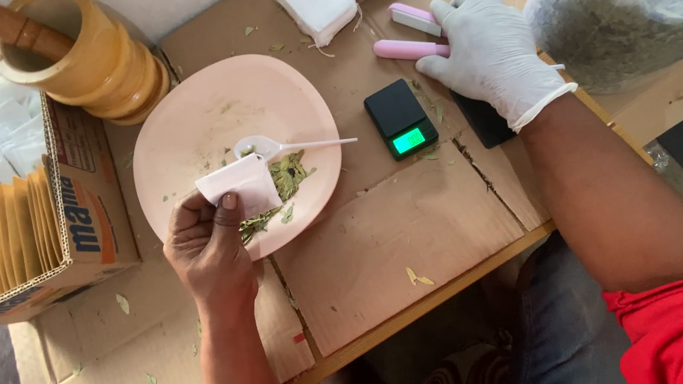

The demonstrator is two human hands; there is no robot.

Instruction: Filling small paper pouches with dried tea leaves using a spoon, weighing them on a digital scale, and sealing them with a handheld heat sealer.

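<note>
Two hands work: the bare left hand [208, 250] pinches a small white paper sachet [240, 187] over the round pink plate [179, 142] of dried leaves; the white-gloved right hand [492, 56] grips a pink handled sealer [411, 48], its far end hidden.

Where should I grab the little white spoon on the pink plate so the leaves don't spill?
Take the white spoon by its thin handle, at the free end pointing right over the pink plate. Come from the right side, pinching from above. The bowl end sits left, close to the dried leaves and the white pouch in the left hand, so that side looks crowded.
</note>
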